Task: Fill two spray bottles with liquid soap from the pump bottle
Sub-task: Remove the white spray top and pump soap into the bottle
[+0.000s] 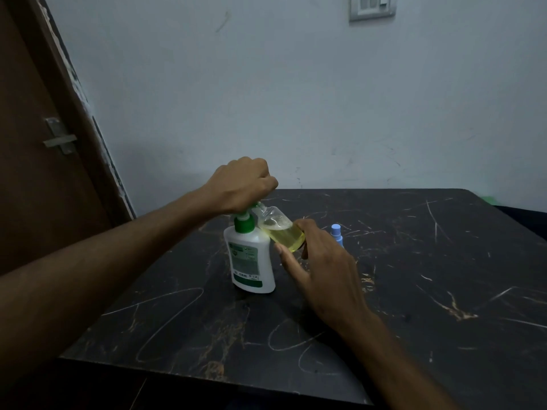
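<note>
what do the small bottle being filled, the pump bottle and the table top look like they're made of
Small spray bottle: clear plastic by the look, since the yellow-green soap shows through the wall; glass can't be ruled out.
Pump bottle: opaque white plastic with a soft sheen, printed label, green plastic pump collar.
Table: black marble-look surface with pale and tan veins, fairly matt; real stone or laminate, I cannot tell.

A white pump bottle [251, 261] with a green collar stands upright. A clear spray bottle [281, 229], part-filled with yellow soap, tilts with its neck at the nozzle. Another, blue-capped bottle [336, 233] stands behind.
</note>
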Demonstrator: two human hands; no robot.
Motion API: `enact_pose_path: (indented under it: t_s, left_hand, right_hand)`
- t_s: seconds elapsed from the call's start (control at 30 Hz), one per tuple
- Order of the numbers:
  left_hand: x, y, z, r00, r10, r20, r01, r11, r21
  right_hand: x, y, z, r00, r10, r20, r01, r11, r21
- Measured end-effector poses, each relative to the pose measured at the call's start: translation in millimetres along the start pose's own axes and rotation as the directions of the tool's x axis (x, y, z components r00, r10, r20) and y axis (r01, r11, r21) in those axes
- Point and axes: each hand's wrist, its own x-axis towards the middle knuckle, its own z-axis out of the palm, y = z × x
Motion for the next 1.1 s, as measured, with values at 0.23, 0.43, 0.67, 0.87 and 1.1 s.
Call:
enact_pose_path:
  t_s: [0.23, 0.43, 0.67, 0.87, 1.1]
  left_hand:
    - [3.9, 0.1, -2.2, 1.000, -0.008, 0.010, 0.009, 1.000, -0.025]
    - [3.2, -0.5, -1.5, 1.000, -0.003, -0.023, 0.002, 1.000, -0.008]
    - [3.8, -4.0, 4.2, 1.000, -0.012, 0.005, 0.012, 1.000, -0.029]
    - [3.9, -0.3, -4.0, 1.000, 0.003, -0.012, -0.004, 1.000, -0.017]
    - [0.5, -2.1, 4.5, 1.000, -0.014, -0.008, 0.014, 1.000, -0.021]
  right_hand:
    - [0.1, 0.4, -0.7, 1.000, 0.011, 0.002, -0.011, 1.000, 0.001]
    - [0.0, 0.9, 0.6, 1.000, 0.006, 0.016, -0.006, 1.000, 0.000]
    - [0.6, 0.2, 0.1, 1.000, 0.000, 0.006, 0.000, 1.000, 0.002]
    - [0.3, 0.4, 0.1, 1.000, 0.004, 0.004, -0.004, 1.000, 0.005]
    - [0.2, 1.9, 3.1, 1.000, 0.005, 0.007, -0.005, 1.000, 0.007]
